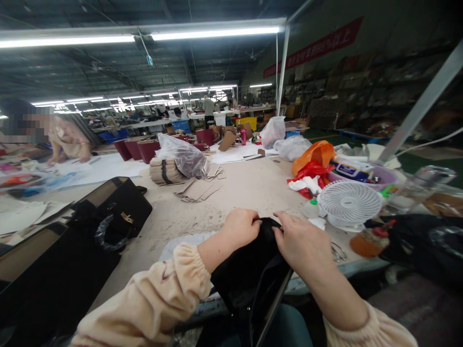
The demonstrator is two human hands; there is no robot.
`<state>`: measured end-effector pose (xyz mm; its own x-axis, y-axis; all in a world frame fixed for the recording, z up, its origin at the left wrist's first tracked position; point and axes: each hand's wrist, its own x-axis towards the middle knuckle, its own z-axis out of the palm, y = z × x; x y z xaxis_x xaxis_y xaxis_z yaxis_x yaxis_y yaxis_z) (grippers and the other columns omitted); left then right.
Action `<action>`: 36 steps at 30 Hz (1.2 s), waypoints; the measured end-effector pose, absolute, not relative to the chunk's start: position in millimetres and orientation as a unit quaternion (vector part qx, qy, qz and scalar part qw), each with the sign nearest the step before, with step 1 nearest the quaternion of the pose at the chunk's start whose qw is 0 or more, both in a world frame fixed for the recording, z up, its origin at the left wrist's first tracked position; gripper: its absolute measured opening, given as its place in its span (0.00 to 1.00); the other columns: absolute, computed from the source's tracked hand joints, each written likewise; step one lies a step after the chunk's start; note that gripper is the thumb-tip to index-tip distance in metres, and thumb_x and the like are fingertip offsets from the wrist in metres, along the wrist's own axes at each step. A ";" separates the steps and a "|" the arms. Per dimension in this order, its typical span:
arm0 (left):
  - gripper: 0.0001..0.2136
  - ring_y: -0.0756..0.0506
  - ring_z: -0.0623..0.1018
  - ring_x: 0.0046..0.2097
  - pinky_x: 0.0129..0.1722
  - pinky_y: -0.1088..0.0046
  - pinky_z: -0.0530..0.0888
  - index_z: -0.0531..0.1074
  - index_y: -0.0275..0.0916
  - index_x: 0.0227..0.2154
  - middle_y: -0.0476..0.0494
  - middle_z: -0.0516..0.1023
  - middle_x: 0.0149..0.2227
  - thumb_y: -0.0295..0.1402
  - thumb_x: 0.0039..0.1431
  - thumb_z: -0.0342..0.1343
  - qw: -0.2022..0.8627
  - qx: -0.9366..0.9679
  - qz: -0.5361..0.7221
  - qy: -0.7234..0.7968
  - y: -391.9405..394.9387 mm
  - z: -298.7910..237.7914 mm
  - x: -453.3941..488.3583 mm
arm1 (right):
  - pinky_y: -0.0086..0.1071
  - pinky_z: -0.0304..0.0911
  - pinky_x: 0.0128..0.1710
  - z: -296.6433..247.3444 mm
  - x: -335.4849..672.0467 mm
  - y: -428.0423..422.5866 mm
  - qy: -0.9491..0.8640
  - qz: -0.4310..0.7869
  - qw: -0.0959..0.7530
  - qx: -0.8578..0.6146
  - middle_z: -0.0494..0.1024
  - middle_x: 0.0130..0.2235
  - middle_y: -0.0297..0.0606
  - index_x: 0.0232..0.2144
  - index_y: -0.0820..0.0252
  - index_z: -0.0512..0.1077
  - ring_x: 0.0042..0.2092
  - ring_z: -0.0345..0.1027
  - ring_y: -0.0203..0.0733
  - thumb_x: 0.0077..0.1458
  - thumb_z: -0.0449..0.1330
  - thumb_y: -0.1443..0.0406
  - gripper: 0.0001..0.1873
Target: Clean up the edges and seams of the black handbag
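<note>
A black bag point(243, 274) stands tilted at the table's near edge, partly over my lap. My left hand point(241, 226) is closed on its upper edge, thumb and fingers pinching the black material. On the other side of that edge, my right hand point(302, 241) grips the same bag between thumb and fingers. The fingertips of both hands are close together at the top. The bag's lower part runs out of view below. To the left lies another black handbag point(135, 207) with a gold clasp and a plastic-wrapped handle.
A stack of brown board pieces point(164, 172) sits beyond my hands, with a clear plastic bag point(184, 156) on it. A white fan point(350, 202), an orange glue bottle point(369, 241) and scissors point(338, 251) lie at right. A co-worker point(68, 135) leans over the table at far left.
</note>
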<state>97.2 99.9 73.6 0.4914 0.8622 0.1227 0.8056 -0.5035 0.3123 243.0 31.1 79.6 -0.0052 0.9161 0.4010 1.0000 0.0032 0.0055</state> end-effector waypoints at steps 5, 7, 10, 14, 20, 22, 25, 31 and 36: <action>0.14 0.43 0.76 0.40 0.41 0.70 0.69 0.76 0.42 0.38 0.42 0.79 0.36 0.40 0.58 0.47 0.116 0.861 0.124 0.480 101.1 77.1 97.7 | 0.32 0.58 0.32 78.2 244.6 32.2 -0.696 -0.132 0.159 -0.688 0.78 0.38 0.39 0.48 0.55 0.66 0.39 0.71 0.43 0.54 0.55 0.64 0.18; 0.15 0.43 0.76 0.39 0.41 0.68 0.70 0.76 0.40 0.37 0.41 0.79 0.35 0.40 0.58 0.47 0.107 0.864 0.110 0.480 101.7 78.8 99.3 | 0.32 0.58 0.32 78.1 245.3 32.5 -0.696 -0.124 0.169 -0.687 0.78 0.36 0.37 0.49 0.55 0.66 0.38 0.71 0.43 0.53 0.56 0.63 0.19; 0.14 0.42 0.76 0.38 0.40 0.67 0.70 0.77 0.39 0.35 0.40 0.79 0.33 0.39 0.57 0.47 0.084 0.867 0.098 0.482 103.2 80.2 103.4 | 0.33 0.58 0.31 77.7 246.3 32.3 -0.696 -0.116 0.172 -0.687 0.78 0.35 0.34 0.49 0.53 0.66 0.37 0.71 0.43 0.52 0.57 0.61 0.20; 0.13 0.42 0.76 0.37 0.39 0.68 0.70 0.77 0.39 0.32 0.41 0.79 0.31 0.38 0.55 0.48 0.072 0.863 0.088 0.492 105.2 81.3 109.1 | 0.33 0.58 0.31 76.8 248.1 32.2 -0.698 -0.116 0.169 -0.686 0.78 0.36 0.34 0.50 0.52 0.65 0.37 0.71 0.43 0.52 0.57 0.60 0.22; 0.13 0.44 0.76 0.37 0.37 0.70 0.70 0.76 0.39 0.32 0.42 0.78 0.32 0.38 0.55 0.48 0.106 0.855 0.104 0.497 106.7 78.9 105.8 | 0.32 0.55 0.28 78.3 247.3 31.0 -0.701 -0.106 0.162 -0.686 0.77 0.32 0.31 0.42 0.52 0.68 0.35 0.71 0.42 0.52 0.57 0.61 0.13; 0.13 0.44 0.76 0.36 0.37 0.70 0.70 0.76 0.40 0.32 0.42 0.78 0.31 0.38 0.56 0.47 0.106 0.859 0.106 0.490 107.0 77.5 104.6 | 0.32 0.54 0.28 78.8 246.2 30.0 -0.702 -0.104 0.164 -0.685 0.77 0.30 0.31 0.39 0.53 0.68 0.34 0.71 0.41 0.52 0.57 0.61 0.10; 0.13 0.43 0.75 0.37 0.38 0.69 0.70 0.76 0.39 0.31 0.41 0.78 0.31 0.36 0.55 0.47 0.085 0.864 0.095 0.487 107.7 76.9 107.1 | 0.32 0.55 0.28 79.3 245.2 28.8 -0.710 -0.094 0.166 -0.678 0.76 0.31 0.32 0.36 0.54 0.68 0.35 0.70 0.42 0.52 0.57 0.59 0.09; 0.13 0.40 0.76 0.39 0.40 0.65 0.71 0.76 0.38 0.32 0.37 0.78 0.32 0.35 0.54 0.46 0.071 0.859 0.076 0.502 111.4 77.2 115.0 | 0.36 0.62 0.36 81.9 250.0 17.2 -0.693 -0.089 0.220 -0.680 0.72 0.46 0.40 0.51 0.55 0.63 0.43 0.68 0.47 0.53 0.56 0.55 0.23; 0.14 0.39 0.76 0.42 0.42 0.64 0.70 0.76 0.37 0.33 0.36 0.78 0.34 0.35 0.54 0.47 0.091 0.845 0.084 0.520 111.7 77.6 116.1 | 0.37 0.64 0.41 73.9 243.9 -26.1 -0.674 -0.085 0.301 -0.669 0.67 0.48 0.45 0.55 0.56 0.60 0.45 0.66 0.47 0.55 0.54 0.54 0.27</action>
<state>116.1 111.7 77.6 0.4447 0.8944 0.0476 0.8639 -0.4424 0.2409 243.9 -26.1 73.9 0.0761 0.8509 0.5197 0.9531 0.0911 -0.2887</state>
